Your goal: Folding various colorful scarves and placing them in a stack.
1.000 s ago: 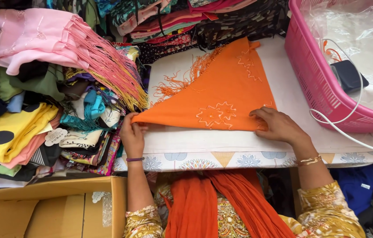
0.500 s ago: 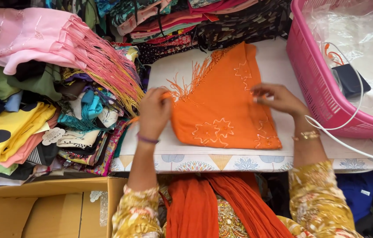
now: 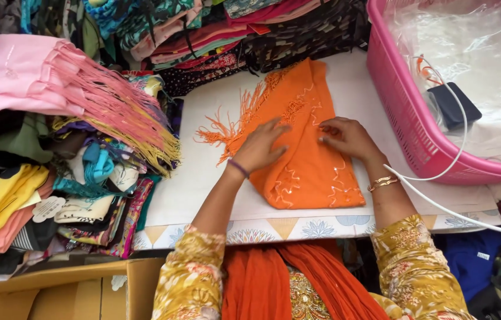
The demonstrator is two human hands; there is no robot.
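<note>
Both hands flat, fingers spread, on folded orange scarf [image 3: 303,160]: left hand [image 3: 261,148] at fringe side, right hand [image 3: 348,137] opposite, nearer pink basket [image 3: 404,118]. Gripping nothing.

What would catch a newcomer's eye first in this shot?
The bright orange scarf lies folded on the white board at centre, with the left hand and the right hand flat on it. A pink basket lined with clear plastic stands at upper right. A pink fringed shawl tops the cloth heap at left.
</note>
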